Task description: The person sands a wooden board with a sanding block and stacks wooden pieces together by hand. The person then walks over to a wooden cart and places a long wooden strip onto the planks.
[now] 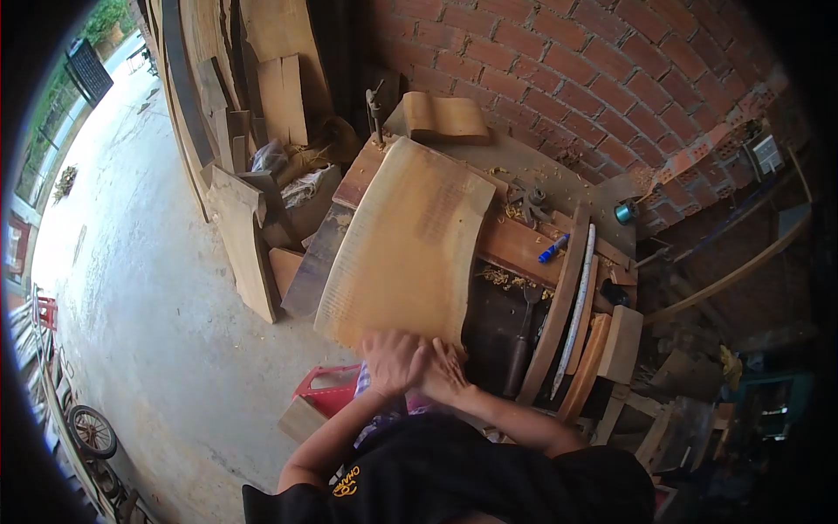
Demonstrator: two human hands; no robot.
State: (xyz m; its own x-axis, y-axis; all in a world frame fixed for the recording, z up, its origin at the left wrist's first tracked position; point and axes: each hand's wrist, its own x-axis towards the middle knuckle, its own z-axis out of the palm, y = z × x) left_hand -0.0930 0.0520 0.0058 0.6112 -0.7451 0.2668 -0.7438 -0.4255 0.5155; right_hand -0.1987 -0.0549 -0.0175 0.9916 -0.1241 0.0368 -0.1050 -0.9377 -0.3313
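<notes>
A broad wooden slab point(406, 236), pale along its left edge and curved on its right, lies on the workbench in front of me. My left hand point(394, 360) is at the slab's near end, its fingers curled down and slightly blurred. What those fingers hold, if anything, is hidden. Against it rests my right hand point(443, 375), with its fingers stretched and a little apart at the same edge. The two hands touch, and the left partly covers the right.
Right of the slab lie a blue marker point(553, 248), a dark-handled chisel-like tool point(519, 351), a long whitish strip point(573, 314) and wood strips among shavings. A metal clamp point(375, 112) stands at the far end. Boards point(281, 100) lean at left; a brick wall point(576, 79) rises behind.
</notes>
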